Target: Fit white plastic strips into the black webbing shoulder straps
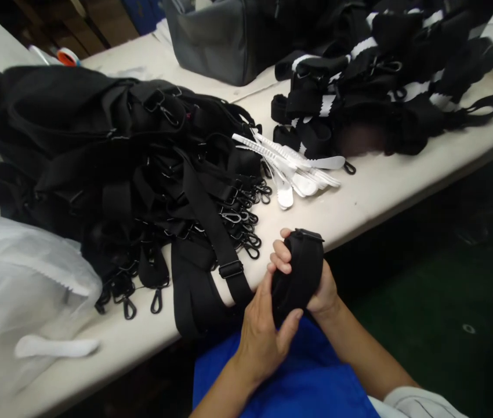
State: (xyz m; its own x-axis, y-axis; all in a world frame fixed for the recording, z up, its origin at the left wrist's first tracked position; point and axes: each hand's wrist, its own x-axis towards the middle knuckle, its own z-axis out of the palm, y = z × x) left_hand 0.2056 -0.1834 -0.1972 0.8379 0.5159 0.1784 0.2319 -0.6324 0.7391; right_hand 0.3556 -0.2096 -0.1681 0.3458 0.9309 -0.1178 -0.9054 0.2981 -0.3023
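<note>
In front of my body, just off the table's edge, is a black webbing strap (301, 270) folded into a thick roll with a dark slider buckle at its top. My right hand (323, 290) wraps around it from behind, fingertips curling over its left side. My left hand (260, 330) grips the roll's lower left edge between its fingers and thumb. To the left, a loose length of strap with a slider (231, 269) hangs over the table edge from a large heap of black straps (111, 157). Black snap hooks (250, 247) stick out along the heap's right side.
White plastic ties (294, 168) with toothed strips lie in a bunch on the pale table (359, 209). Strap rolls bound with white bands (359, 87) are piled at the back right. A dark bag (211, 40) stands behind. A clear plastic bag (20, 290) and a single white tie (57, 346) sit front left.
</note>
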